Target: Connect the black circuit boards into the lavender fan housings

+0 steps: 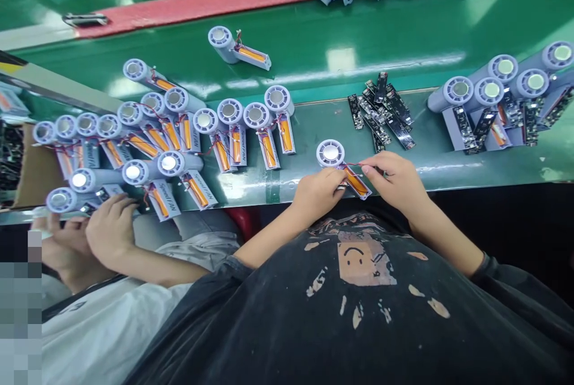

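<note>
A lavender handheld fan (330,153) lies at the bench's front edge, its round head away from me. Its open handle shows an orange battery (356,182). My left hand (319,192) is closed around the fan near where the handle meets the head. With thumb and forefinger my right hand (397,180) pinches a thin red wire (354,164) that runs from the fan. Just beyond my right hand lies a loose pile of black circuit boards (383,110).
Several fans with exposed batteries (231,134) stand to the left. Fans with boards (488,92) stand at the right. One fan (237,47) sits on the green belt (314,32). A co-worker's hands (110,226) work at the left beside a cardboard box (40,170).
</note>
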The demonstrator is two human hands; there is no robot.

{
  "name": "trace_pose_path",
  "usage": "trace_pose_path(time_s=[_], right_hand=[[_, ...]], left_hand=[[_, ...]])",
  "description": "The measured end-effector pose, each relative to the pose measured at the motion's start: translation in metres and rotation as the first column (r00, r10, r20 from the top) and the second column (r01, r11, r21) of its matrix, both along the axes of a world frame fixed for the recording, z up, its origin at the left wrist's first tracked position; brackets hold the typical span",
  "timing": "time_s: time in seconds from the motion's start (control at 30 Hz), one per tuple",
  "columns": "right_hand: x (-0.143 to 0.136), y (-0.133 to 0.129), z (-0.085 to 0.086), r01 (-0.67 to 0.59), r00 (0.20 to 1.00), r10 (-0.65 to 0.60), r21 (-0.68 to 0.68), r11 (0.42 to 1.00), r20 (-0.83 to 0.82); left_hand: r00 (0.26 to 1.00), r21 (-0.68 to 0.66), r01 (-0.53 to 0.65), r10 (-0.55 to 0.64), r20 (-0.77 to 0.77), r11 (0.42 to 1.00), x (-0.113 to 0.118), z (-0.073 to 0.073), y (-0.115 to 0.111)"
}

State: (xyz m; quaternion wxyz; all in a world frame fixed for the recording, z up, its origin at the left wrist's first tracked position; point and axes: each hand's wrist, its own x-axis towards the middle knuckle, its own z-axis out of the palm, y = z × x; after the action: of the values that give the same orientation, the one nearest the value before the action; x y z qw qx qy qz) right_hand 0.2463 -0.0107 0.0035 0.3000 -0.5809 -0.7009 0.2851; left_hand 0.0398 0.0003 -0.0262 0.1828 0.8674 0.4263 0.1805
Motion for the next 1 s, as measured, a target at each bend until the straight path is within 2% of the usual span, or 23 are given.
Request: trace_pose_path(time_s=[0.07,0.17,0.4,0.5,0.57,0.63,0.7,0.77,0.87,1.0], right_hand=[[0.001,0.0,-0.001,0.036,0.999,-0.036,0.008,0.999,-0.005],[0.002,0.001,-0.004,0.083,0.997,-0.083,0.009,0.997,-0.012],[-0.001,0.01,-0.012,0.153,0.984,-0.154,-0.019,0.988,-0.093],[-0.001,0.014,-0.017,0.186,0.976,-0.19,-0.048,0.981,-0.11],[-0.001,0.013,-0.018,0.189,0.978,-0.189,-0.014,0.982,-0.085],[-0.003,0.009,-0.015,0.184,0.983,-0.182,0.105,0.977,-0.024],[-0.008,0.002,-0.009,0.121,0.988,-0.141,0.255,0.959,0.063],[-0.015,-0.006,-0.006,-0.024,0.985,-0.037,0.345,0.938,0.17],[-0.029,-0.011,-0.009,-0.202,0.95,0.1,0.342,0.918,0.294],[-0.038,-0.006,-0.023,-0.161,0.954,0.083,0.258,0.953,0.288]], left_hand=[[0.995,0.026,0.009,-0.011,0.102,1.0,-0.005,-0.004,0.001],[0.973,-0.027,-0.014,0.02,0.23,1.0,-0.013,-0.007,0.0],[0.924,-0.245,-0.17,0.241,0.297,0.955,-0.016,-0.01,-0.002],[0.893,-0.309,-0.177,0.284,0.349,0.935,-0.015,-0.007,0.0],[0.865,-0.344,-0.155,0.295,0.406,0.926,-0.015,-0.005,0.002],[0.832,-0.398,-0.128,0.317,0.456,0.908,-0.014,-0.004,0.003],[0.801,-0.459,-0.099,0.345,0.49,0.883,-0.014,-0.004,0.003],[0.776,-0.504,-0.075,0.368,0.512,0.86,-0.014,-0.005,0.003],[0.738,-0.551,-0.076,0.419,0.529,0.831,-0.014,-0.008,0.003],[0.703,-0.578,-0.106,0.472,0.532,0.809,-0.013,-0.01,0.001]])
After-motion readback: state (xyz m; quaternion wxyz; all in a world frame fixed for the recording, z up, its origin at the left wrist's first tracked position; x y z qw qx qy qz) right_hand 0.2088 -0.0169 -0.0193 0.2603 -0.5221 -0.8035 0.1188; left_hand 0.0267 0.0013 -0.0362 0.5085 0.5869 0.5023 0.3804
